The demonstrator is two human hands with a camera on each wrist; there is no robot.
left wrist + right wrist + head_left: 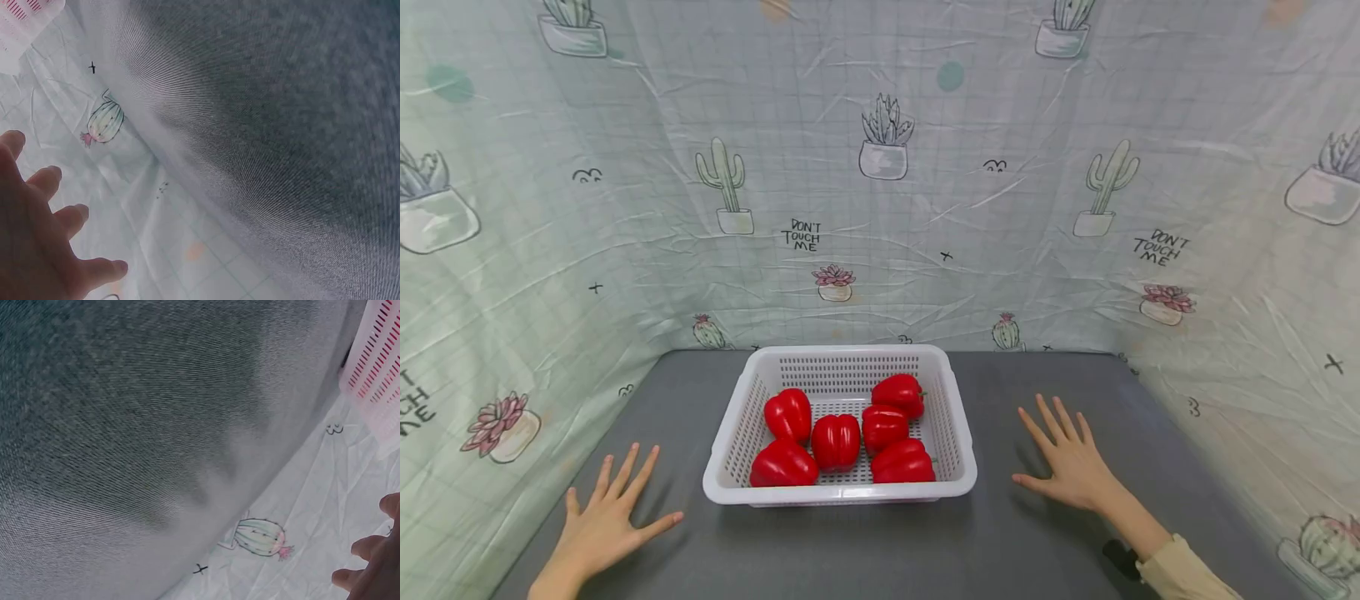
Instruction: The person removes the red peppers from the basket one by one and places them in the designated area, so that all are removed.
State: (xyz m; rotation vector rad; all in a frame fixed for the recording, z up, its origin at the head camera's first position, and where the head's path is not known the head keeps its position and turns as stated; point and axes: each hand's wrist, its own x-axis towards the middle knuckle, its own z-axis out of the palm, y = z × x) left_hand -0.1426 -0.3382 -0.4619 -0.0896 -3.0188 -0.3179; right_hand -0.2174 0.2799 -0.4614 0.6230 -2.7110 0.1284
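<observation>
A white slotted plastic basket (pixel 842 493) sits mid-table in the head view, with several glossy red bell peppers (pixel 836 442) lying in it. To the left of the basket, my left hand (pixel 604 527) has its fingers straight and spread, holding nothing. My right hand (pixel 1070 468) is on the other side, fingers likewise spread, apart from the basket. In the left wrist view, part of the left hand (pixel 44 231) shows at the lower left. The right wrist view catches fingertips of the right hand (pixel 378 556) and a corner of the basket (pixel 378 375).
A dark grey table (pixel 850 550) lies under both hands. A pale cloth (pixel 880 250) printed with cacti encloses it at the back and sides. Near the right sleeve (pixel 1183 571) a small black object (pixel 1122 558) shows at the wrist.
</observation>
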